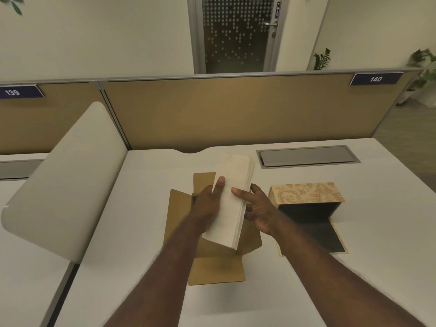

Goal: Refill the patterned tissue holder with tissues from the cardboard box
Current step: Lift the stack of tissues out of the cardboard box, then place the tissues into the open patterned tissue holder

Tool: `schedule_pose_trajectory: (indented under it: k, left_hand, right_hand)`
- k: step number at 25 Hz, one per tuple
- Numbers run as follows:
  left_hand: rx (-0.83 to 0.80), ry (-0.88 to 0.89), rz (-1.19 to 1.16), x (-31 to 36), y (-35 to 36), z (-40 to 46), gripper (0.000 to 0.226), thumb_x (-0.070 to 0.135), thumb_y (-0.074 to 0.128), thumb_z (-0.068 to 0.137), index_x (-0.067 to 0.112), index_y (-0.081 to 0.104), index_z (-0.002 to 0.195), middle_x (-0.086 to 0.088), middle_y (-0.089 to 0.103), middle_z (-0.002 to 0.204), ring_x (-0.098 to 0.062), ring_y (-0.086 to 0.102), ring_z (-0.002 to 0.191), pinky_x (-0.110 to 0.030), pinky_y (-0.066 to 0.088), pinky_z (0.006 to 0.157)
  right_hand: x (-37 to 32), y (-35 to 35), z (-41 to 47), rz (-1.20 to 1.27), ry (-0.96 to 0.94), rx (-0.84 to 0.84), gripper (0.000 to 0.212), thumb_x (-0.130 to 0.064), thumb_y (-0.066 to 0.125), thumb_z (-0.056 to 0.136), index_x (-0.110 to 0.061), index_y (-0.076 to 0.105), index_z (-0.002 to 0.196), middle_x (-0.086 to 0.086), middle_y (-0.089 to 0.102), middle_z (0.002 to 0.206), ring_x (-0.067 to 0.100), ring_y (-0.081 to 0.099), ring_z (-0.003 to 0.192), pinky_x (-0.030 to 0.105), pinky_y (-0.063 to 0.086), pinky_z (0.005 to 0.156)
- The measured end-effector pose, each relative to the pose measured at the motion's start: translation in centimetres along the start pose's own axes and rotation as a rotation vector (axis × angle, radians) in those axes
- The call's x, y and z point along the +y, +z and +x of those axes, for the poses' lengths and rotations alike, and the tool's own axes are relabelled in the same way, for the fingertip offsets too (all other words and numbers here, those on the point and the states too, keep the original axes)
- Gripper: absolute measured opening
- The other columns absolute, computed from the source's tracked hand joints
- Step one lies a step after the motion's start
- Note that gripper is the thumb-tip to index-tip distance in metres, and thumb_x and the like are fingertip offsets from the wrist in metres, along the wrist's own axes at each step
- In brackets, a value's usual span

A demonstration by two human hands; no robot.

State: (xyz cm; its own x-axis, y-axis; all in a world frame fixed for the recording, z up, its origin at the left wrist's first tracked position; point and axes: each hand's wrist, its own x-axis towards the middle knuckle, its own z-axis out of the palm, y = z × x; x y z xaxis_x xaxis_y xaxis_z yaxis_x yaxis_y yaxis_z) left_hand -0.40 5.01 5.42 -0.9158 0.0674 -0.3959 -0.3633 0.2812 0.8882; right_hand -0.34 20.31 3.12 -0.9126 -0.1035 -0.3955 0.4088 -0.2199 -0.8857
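Lying lengthwise away from the person, the tissue stack [232, 197] is clasped between the left hand [207, 206] and right hand [257, 208] above the cardboard box [212, 267]; the patterned tissue holder [306, 194] stands open just beside the right hand, which is nearer.

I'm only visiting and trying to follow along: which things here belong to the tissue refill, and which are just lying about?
Part of the job:
stack of tissues, held in both hands
left hand
right hand
cardboard box, flaps open
patterned tissue holder, open

Just there:
desk
grey cable hatch
partition
signs 139 and 140
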Motion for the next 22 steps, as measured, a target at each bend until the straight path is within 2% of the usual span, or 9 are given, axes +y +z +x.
schedule_pose_trajectory:
  k: [4, 6, 9, 12, 15, 19, 22]
  left_hand:
    - [0.040, 0.118, 0.079, 2.2, 2.1, -0.6, 0.057, 0.075, 0.031, 0.087, 0.026, 0.051, 0.109, 0.007, 0.065, 0.098, -0.013, 0.065, 0.086, -0.028, 0.051, 0.070]
    - [0.039, 0.161, 0.088, 3.4, 3.8, -0.7, 0.060, 0.074, 0.033, 0.087, 0.024, 0.054, 0.112, 0.002, 0.066, 0.106, -0.014, 0.065, 0.089, -0.030, 0.050, 0.074]
    - [0.040, 0.190, 0.130, 5.1, 6.7, -0.7, 0.070, 0.075, 0.037, 0.085, 0.019, 0.058, 0.120, -0.003, 0.066, 0.117, -0.018, 0.065, 0.096, -0.032, 0.050, 0.080]
    - [0.064, 0.197, 0.223, 6.2, 10.0, -0.5, 0.073, 0.077, 0.041, 0.082, 0.018, 0.060, 0.119, -0.002, 0.065, 0.119, -0.021, 0.064, 0.101, -0.035, 0.050, 0.085]
    - [0.112, 0.171, 0.294, 6.9, 13.7, -0.5, 0.068, 0.083, 0.043, 0.075, 0.023, 0.063, 0.100, 0.001, 0.066, 0.111, -0.020, 0.064, 0.097, -0.039, 0.052, 0.089]
    - [0.123, 0.140, 0.280, 7.5, 18.8, -0.4, 0.068, 0.084, 0.046, 0.071, 0.019, 0.063, 0.079, -0.001, 0.069, 0.093, -0.020, 0.067, 0.085, -0.039, 0.053, 0.083]
    - [0.121, 0.067, 0.117, 7.5, 21.8, -0.4, 0.056, 0.078, 0.051, 0.075, 0.023, 0.059, 0.080, 0.001, 0.066, 0.092, -0.018, 0.064, 0.086, -0.038, 0.052, 0.084]
  right_hand:
    - [-1.2, -2.0, -0.8, 0.076, -0.046, 0.045, 0.062, -0.031, 0.081, 0.074, -0.024, 0.053, 0.129, 0.004, 0.069, 0.119, 0.028, 0.066, 0.106, 0.038, 0.059, 0.070]
    - [-1.8, -3.5, -1.3, 0.115, -0.078, 0.059, 0.064, -0.031, 0.081, 0.072, -0.022, 0.054, 0.129, 0.004, 0.069, 0.118, 0.027, 0.066, 0.106, 0.036, 0.059, 0.067]
    - [-2.5, -6.5, -2.2, 0.181, -0.114, 0.090, 0.070, -0.031, 0.082, 0.068, -0.020, 0.053, 0.131, 0.008, 0.068, 0.122, 0.031, 0.064, 0.111, 0.047, 0.058, 0.083]
    - [-3.1, -10.1, -3.3, 0.286, -0.132, 0.097, 0.070, -0.027, 0.081, 0.072, -0.017, 0.052, 0.134, 0.013, 0.065, 0.127, 0.035, 0.060, 0.119, 0.058, 0.049, 0.099]
    - [-3.5, -14.1, -4.4, 0.373, -0.139, 0.143, 0.061, -0.022, 0.076, 0.080, -0.016, 0.051, 0.135, 0.015, 0.063, 0.129, 0.037, 0.058, 0.121, 0.058, 0.049, 0.099]
    - [-3.9, -18.9, -5.4, 0.464, -0.203, 0.198, 0.053, -0.019, 0.072, 0.084, -0.018, 0.052, 0.132, 0.017, 0.062, 0.129, 0.037, 0.058, 0.119, 0.056, 0.054, 0.092]
    - [-4.2, -21.9, -5.7, 0.538, -0.216, 0.257, 0.054, -0.017, 0.071, 0.084, -0.017, 0.050, 0.134, 0.018, 0.060, 0.131, 0.037, 0.056, 0.121, 0.058, 0.053, 0.094]
